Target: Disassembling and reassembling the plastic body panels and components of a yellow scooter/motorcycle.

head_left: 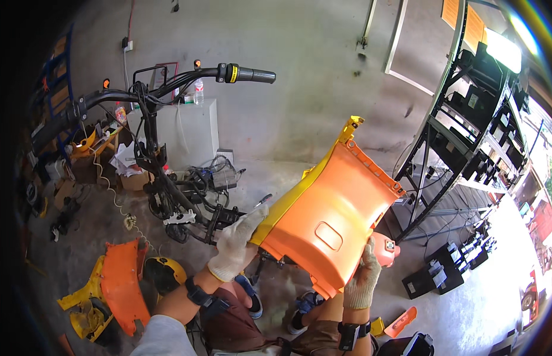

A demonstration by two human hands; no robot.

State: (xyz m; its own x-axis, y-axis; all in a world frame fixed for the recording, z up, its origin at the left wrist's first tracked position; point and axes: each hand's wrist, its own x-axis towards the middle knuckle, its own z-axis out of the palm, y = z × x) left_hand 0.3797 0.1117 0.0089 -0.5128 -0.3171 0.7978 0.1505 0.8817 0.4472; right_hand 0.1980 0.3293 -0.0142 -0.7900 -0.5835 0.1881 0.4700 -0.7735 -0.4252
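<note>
A large curved orange plastic panel (323, 216) with a yellow side piece (282, 210) is held tilted in front of me. My left hand (235, 244), in a white knit glove, is closed on its lower left edge. A thin, dark-tipped stick (264, 200) pokes out above that hand; its kind is unclear. My gloved right hand (365, 276) grips the panel's right edge, thumb on the face and other fingers hidden behind. Just beyond it shows a rounded orange piece (385, 249) with a small dark square; I cannot tell whether it is joined to the panel.
A bare scooter frame with handlebars (246, 74) stands at left. Orange and yellow body panels (125, 285) lie on the floor at lower left. A metal rack (430, 160) of black boxes stands right, black battery-like boxes (442, 267) below it. A grey cabinet (187, 133) stands behind.
</note>
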